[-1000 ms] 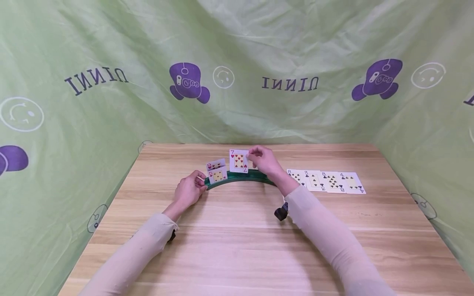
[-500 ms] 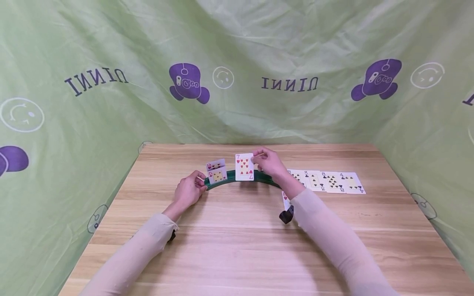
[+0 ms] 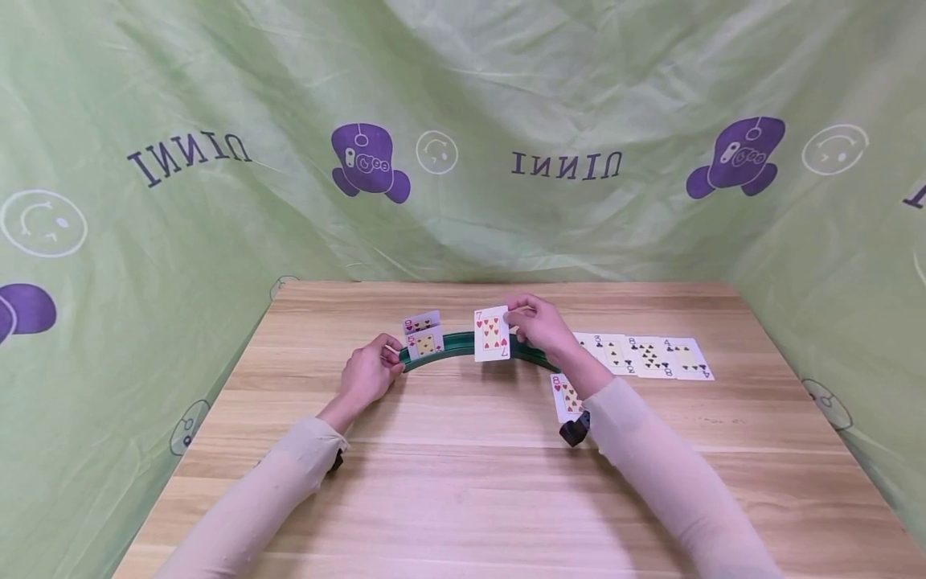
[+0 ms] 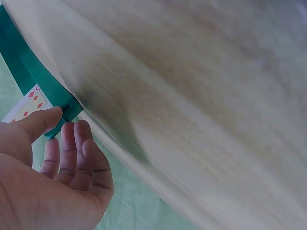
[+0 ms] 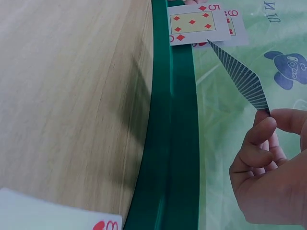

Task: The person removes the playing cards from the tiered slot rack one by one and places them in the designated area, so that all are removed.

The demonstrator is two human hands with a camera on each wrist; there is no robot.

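Right hand pinching the seven by its right edge, thumb and forefinger together on it, I hold the card nearly upright, face toward me, around the middle of the green rack; whether its lower edge touches, I cannot tell. With my left hand I grip the rack's left end between thumb and fingers. Just beside them, the five stands in the rack before the nine, hiding its lower part. The eight of hearts lies face up on the table, partly behind my right sleeve and wrist camera. Right of the rack, black cards lie in a row.
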